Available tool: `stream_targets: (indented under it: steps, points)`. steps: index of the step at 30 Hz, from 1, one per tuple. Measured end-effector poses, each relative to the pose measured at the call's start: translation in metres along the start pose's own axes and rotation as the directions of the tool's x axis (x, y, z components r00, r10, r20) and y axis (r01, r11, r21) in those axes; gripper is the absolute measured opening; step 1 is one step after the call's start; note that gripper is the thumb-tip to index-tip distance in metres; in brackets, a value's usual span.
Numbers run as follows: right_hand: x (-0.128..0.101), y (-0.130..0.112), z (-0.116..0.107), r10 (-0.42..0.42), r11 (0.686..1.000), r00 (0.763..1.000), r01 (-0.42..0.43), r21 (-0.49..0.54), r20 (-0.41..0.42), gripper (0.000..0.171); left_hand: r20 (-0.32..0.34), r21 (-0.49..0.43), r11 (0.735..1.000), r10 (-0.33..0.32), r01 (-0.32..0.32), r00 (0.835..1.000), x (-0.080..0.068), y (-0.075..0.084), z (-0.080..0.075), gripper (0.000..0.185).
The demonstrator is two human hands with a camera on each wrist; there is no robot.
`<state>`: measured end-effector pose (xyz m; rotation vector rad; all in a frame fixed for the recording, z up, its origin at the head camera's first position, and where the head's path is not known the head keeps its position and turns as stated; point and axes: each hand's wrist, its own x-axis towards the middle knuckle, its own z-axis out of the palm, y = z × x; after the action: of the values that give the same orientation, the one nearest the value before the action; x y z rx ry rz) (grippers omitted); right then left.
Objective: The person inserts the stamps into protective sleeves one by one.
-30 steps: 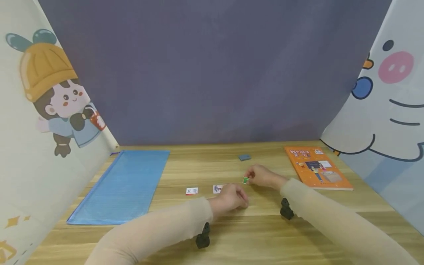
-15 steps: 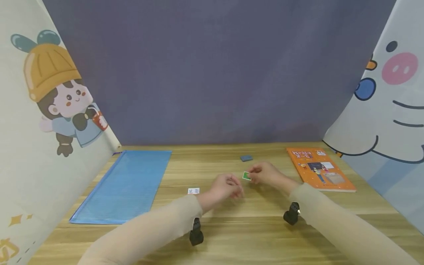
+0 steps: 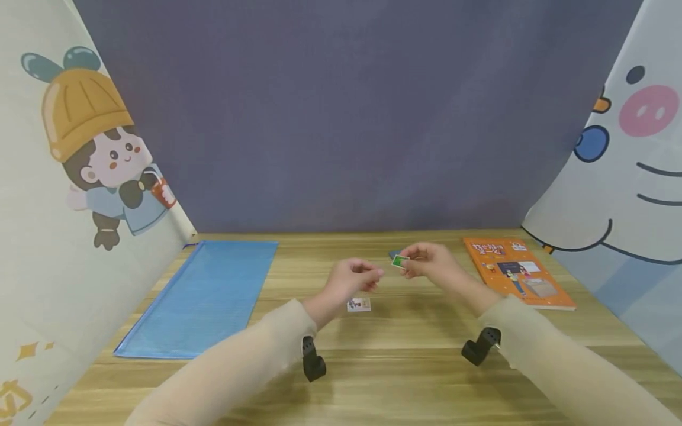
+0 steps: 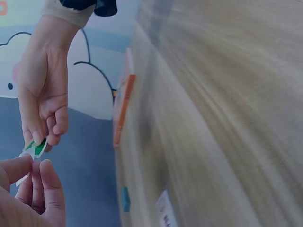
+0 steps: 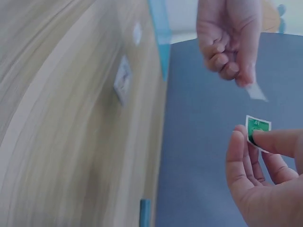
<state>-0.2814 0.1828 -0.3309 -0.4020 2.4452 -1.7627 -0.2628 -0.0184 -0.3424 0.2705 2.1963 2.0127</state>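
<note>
My right hand (image 3: 430,265) pinches a small green stamp (image 5: 259,126) with a white border between thumb and fingers, held up above the table. In the right wrist view a "10" shows near one edge of it. Just to the left, my left hand (image 3: 347,283) pinches a thin whitish slip (image 5: 256,92) between thumb and forefinger. The slip and the stamp are apart in the right wrist view, though they overlap in the left wrist view. Below the left hand, a small printed card (image 3: 359,305) lies on the table.
A blue mesh zip pouch (image 3: 202,296) lies at the left of the wooden table (image 3: 383,378). The orange book (image 3: 519,275) is at the right. Behind the stamp sits a small blue-grey block (image 3: 393,253), partly covered. Another white card (image 5: 137,33) lies beyond the printed one.
Both hands have risen from near the table, the right one carrying the stamp upward. My left hand has moved up and left, uncovering the printed card and hiding the other card in the head view.
</note>
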Motion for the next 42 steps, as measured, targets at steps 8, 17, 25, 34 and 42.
stream_targets:
  steps: [8,17,25,34,42]
  points:
    - [-0.008,-0.019,0.0,-0.005,0.999,1.0,0.006,0.052,-0.015,0.034,0.005,-0.008,0.999,0.031,-0.031,1.0,-0.015,0.035,-0.007,0.019]
    - [-0.01,-0.035,0.004,0.058,0.983,0.998,-0.054,0.174,-0.019,0.042,-0.001,0.011,0.998,0.059,-0.059,0.998,-0.013,0.039,-0.015,0.024]
    - [-0.011,-0.04,0.009,0.045,0.985,0.999,-0.041,0.167,-0.023,0.041,-0.022,-0.032,0.996,0.077,-0.078,0.997,0.002,0.022,-0.018,0.028]
    - [-0.011,-0.044,0.012,0.044,0.985,0.998,-0.035,0.167,-0.047,0.041,-0.034,-0.027,0.996,0.081,-0.082,0.996,0.0,0.025,-0.018,0.031]
    - [-0.011,-0.049,0.013,0.037,0.982,0.997,-0.023,0.189,-0.071,0.039,-0.045,-0.036,0.996,0.078,-0.079,0.996,0.0,0.027,-0.016,0.024]
